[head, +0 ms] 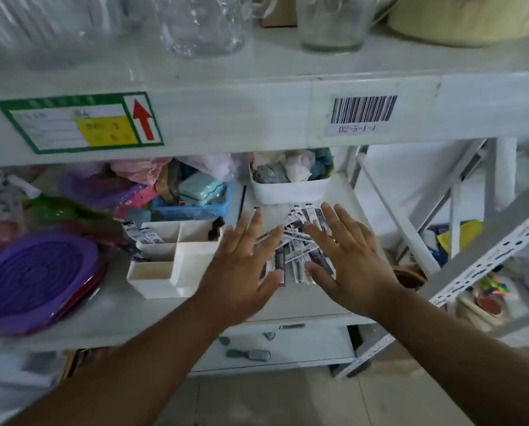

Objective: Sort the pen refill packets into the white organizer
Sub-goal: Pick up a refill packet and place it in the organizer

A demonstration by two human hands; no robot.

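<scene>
We see a pale tiled floor [287, 404] nearest, then both arms reaching onto a white shelf [134, 321]. Our left hand [241, 265] and right hand [349, 256] hover flat over the packets [294, 250], fingers straight and spread, gripping nothing. The packets lie scattered between and under the hands, right of the organizer [177, 259]; a few already sit in its far-left compartment. Purple lids [35, 278] lie to the left. Farther back stand a blue basket [195, 210] and a white tub [290, 189]. Above, the shelf edge bears a barcode label [363, 113].
</scene>
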